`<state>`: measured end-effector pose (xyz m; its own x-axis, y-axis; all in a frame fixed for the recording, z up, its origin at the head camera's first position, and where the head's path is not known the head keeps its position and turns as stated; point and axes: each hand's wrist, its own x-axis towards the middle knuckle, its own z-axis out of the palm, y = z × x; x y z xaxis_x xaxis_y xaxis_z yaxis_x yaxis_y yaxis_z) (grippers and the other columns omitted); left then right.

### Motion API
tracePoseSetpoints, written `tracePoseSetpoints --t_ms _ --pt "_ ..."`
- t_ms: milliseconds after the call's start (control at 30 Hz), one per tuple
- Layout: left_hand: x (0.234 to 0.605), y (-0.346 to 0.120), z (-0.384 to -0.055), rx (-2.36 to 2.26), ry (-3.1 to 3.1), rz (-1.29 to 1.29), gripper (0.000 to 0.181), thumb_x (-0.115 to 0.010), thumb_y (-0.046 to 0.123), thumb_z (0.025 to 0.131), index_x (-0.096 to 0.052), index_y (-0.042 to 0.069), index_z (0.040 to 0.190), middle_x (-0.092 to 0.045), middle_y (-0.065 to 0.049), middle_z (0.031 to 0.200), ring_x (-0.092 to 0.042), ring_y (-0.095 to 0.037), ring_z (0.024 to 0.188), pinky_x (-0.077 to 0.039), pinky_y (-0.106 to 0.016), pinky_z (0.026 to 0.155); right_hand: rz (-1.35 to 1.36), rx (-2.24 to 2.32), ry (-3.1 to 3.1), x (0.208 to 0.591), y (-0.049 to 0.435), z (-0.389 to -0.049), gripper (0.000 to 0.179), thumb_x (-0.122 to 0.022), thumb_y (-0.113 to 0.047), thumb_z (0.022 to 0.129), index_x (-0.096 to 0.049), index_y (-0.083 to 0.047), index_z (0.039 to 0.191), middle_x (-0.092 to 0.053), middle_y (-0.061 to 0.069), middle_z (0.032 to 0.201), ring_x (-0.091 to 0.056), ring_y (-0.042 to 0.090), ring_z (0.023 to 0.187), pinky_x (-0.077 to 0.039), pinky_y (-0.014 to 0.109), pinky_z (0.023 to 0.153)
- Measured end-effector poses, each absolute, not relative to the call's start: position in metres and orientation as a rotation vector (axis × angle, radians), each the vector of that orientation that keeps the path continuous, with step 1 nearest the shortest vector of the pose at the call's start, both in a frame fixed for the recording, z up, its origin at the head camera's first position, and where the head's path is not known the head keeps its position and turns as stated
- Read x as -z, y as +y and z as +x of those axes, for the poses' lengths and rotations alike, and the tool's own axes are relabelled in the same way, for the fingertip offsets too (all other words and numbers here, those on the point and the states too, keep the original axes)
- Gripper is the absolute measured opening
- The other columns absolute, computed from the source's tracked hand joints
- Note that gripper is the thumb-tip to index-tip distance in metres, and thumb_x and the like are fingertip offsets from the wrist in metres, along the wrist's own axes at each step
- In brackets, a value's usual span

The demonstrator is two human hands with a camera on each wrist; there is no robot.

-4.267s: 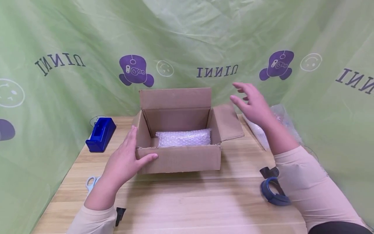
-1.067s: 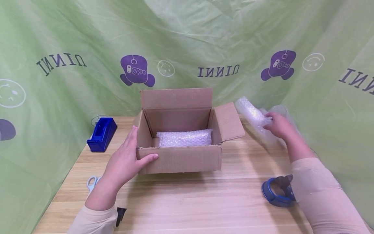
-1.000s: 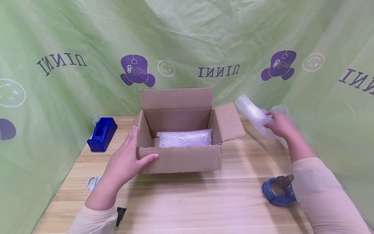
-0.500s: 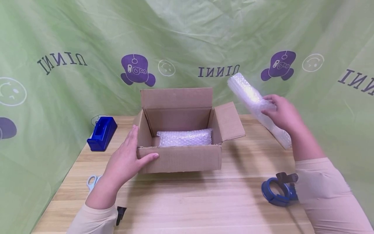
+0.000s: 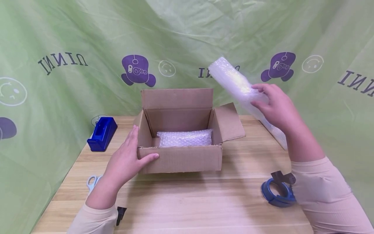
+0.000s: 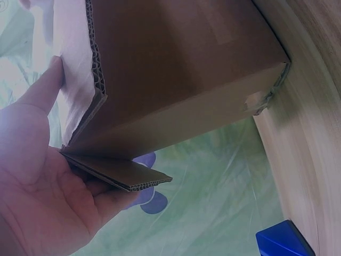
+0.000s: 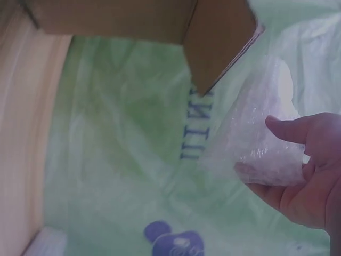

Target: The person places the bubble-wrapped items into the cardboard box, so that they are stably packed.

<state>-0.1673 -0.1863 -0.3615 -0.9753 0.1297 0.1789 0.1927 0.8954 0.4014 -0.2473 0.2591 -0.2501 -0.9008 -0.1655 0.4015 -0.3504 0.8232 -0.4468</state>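
Note:
A cardboard box (image 5: 181, 159) with raised flaps stands mid-table in the head view. Inside it lies a bubble-wrapped bundle (image 5: 185, 137). My left hand (image 5: 124, 157) grips the box's near left corner, thumb on the front; in the left wrist view, the fingers (image 6: 114, 205) lie round a side flap (image 6: 122, 173). To the right, my right hand (image 5: 277, 105) holds a folded length of bubble wrap (image 5: 233, 79) in the air, slanting up toward the left. The right wrist view shows the thumb (image 7: 287, 128) on one face of that bubble wrap (image 7: 261, 122) and fingers beneath it.
A blue tape dispenser (image 5: 102, 134) stands at the left back of the table (image 5: 187, 201). Light blue scissors (image 5: 92, 182) lie partly behind my left forearm. A blue ring-shaped object (image 5: 277, 198) lies by my right sleeve. A green printed curtain (image 5: 187, 39) closes off the back and sides.
My right hand has reached to the right back, taken hold of the bubble wrap and raised it up and leftward toward the box. The left hand stays on the box corner.

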Motion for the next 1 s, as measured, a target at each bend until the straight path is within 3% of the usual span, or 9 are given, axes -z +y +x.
tracePoseSetpoints --t_ms 367,767,1000 --pt "0.362 -0.187 -0.167 0.648 -2.901 -0.258 0.121 -0.054 0.08 0.079 0.0 0.006 0.158 -0.008 -0.016 0.165 -0.02 -0.04 0.148 -0.028 -0.063 0.113 0.718 -0.714 -2.593 0.244 0.206 -0.234 0.045 -0.068 -0.013 0.093 -0.056 -0.015 0.136 -0.054 0.012 0.133 -0.052 0.031 0.12 -0.043 0.055 0.102" --pt "0.362 -0.186 -0.166 0.648 -2.891 -0.269 0.12 -0.054 0.079 0.08 0.0 0.005 0.158 -0.008 -0.017 0.164 -0.019 -0.04 0.149 -0.027 -0.063 0.113 1.165 -0.364 -2.577 0.274 0.152 -0.237 0.042 -0.073 -0.008 0.087 -0.063 -0.013 0.127 -0.063 0.01 0.116 -0.06 0.027 0.103 -0.051 0.043 0.091" --pt "0.363 -0.186 -0.167 0.639 -2.9 -0.266 0.12 -0.053 0.08 0.079 0.001 0.007 0.158 -0.008 -0.016 0.165 -0.019 -0.039 0.149 -0.027 -0.063 0.113 1.294 -0.275 -2.621 0.29 0.136 -0.236 0.036 -0.072 -0.003 0.085 -0.066 -0.012 0.12 -0.063 0.006 0.112 -0.06 0.025 0.104 -0.05 0.04 0.093"
